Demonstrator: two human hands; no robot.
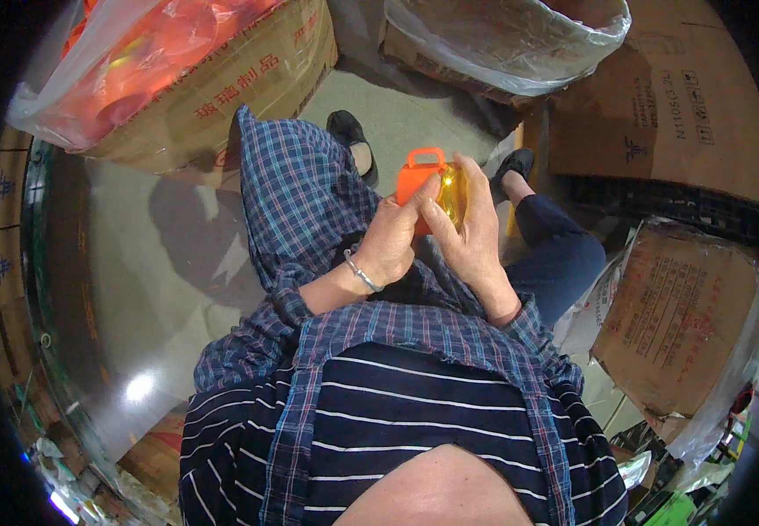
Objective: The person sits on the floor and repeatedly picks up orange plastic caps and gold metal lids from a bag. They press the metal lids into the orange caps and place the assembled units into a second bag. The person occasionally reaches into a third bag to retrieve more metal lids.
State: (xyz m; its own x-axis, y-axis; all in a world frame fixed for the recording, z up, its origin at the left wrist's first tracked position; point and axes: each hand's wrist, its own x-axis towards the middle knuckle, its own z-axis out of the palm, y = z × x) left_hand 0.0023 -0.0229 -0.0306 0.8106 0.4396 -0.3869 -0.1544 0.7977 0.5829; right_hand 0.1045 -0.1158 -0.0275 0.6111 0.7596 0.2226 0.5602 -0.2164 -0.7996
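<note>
Above my lap, both hands hold a small orange plastic piece with a loop handle (411,181) on top and a shiny, see-through yellow part along its right side. My left hand (386,243), with a bracelet at the wrist, grips its lower left, the thumb lying across the front. My right hand (471,237) closes round the yellow side, with the thumb in front and the fingers upright along the edge. The two thumbs come close together on the front face. The fingers behind the piece are hidden, as is its back.
At the far left stands a carton (257,83) lined with clear plastic and filled with orange pieces. A plastic-lined box (520,53) is ahead. Cardboard cartons (673,114) rise at the far right, and another carton (677,316) stands beside my right leg.
</note>
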